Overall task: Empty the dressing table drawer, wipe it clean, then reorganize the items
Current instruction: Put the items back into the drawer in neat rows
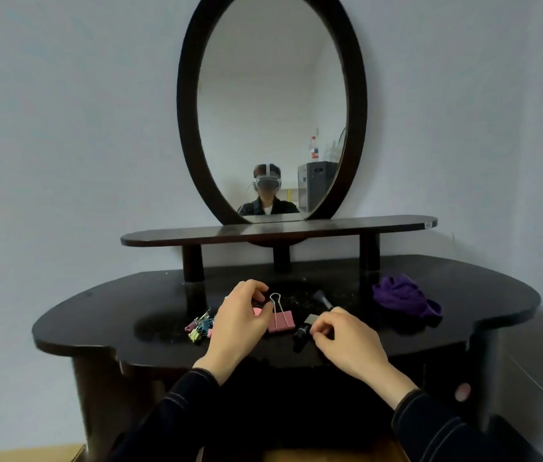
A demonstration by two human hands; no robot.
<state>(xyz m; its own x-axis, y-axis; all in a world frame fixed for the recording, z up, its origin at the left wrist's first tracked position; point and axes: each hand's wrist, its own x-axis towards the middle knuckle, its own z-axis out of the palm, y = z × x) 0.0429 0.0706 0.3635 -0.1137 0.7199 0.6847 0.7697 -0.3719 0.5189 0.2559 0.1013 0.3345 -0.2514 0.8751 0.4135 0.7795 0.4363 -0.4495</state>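
Nearest: two dark sleeves [180,405] with pale stitching reach in from the bottom edge. Both hands are over the front middle of the dark table top [97,315].

Left hand [240,325]: fingers curled, thumb and fingertips closed on a small pink piece [257,311], mostly hidden, so what it is can't be told.

Right hand [343,341]: fingers curled in, tips just beside a small grey piece [312,319]. Cannot tell if it actually pinches anything.

Drawer contents are out on the table top. A big pink binder clip [281,320] lies between the hands, its wire handle up, just beside the left thumb. A black tube [300,332] lies on its side between the clip and the right hand. A heap of small clips [200,326], mixed colours, sits left of the left hand, partly behind it. A black brush [323,300] lies just beyond the right hand, angled. A purple cloth [403,300] sits crumpled at the right back of the top, well apart from the hands.

The drawer itself can't be made out: it is all dark under the top. A pinkish round knob [462,391] shows low on the right front.

Further back: a narrow raised shelf [396,225] on short posts. Above it, an oval dark-framed mirror [187,95] reflects a person wearing a headset. Pale wall [63,128] behind.
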